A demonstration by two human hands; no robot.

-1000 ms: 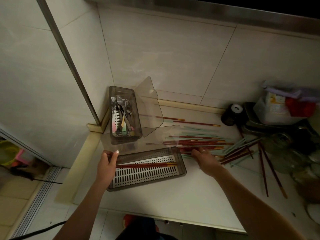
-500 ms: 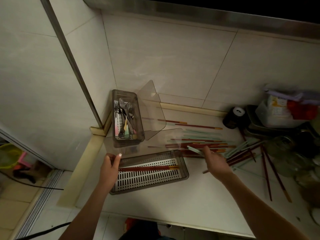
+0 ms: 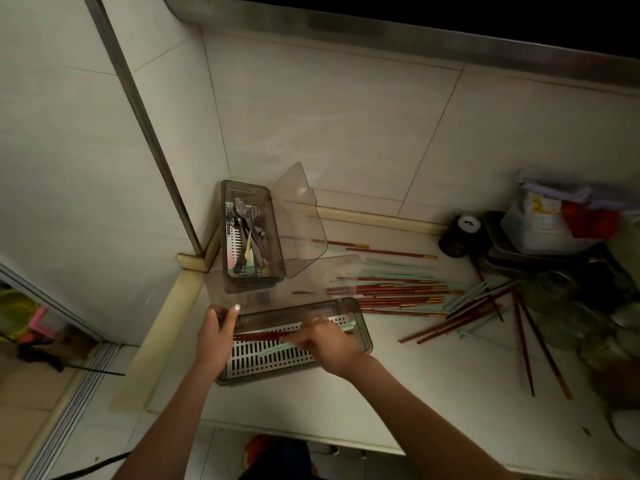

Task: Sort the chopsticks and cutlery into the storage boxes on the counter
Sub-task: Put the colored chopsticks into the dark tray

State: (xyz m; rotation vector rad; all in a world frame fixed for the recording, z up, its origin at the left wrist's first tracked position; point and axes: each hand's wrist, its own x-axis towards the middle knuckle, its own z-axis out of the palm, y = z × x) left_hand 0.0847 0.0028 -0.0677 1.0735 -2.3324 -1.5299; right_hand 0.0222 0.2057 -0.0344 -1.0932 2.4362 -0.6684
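Observation:
A long smoky storage box (image 3: 360, 317) with a white slotted tray lies at the counter's front. My left hand (image 3: 215, 332) grips its left end. My right hand (image 3: 323, 342) is over the tray, its fingers on pale green chopsticks (image 3: 277, 349) that lie beside red chopsticks (image 3: 258, 337) inside. A second box (image 3: 252, 237) in the corner holds forks and spoons. A loose pile of red and green chopsticks (image 3: 398, 291) is spread on the counter to the right.
Two clear hinged lids (image 3: 301, 216) stand open behind the boxes. More chopsticks (image 3: 523, 334) are scattered farther right, next to a black roll (image 3: 462, 233), a metal tray with packets (image 3: 540, 233) and glass jars. The counter's front edge is near my arms.
My right hand has left the loose pile and moved left over the long box, bringing pale green chopsticks into the tray. My left hand has stayed on the box's left end.

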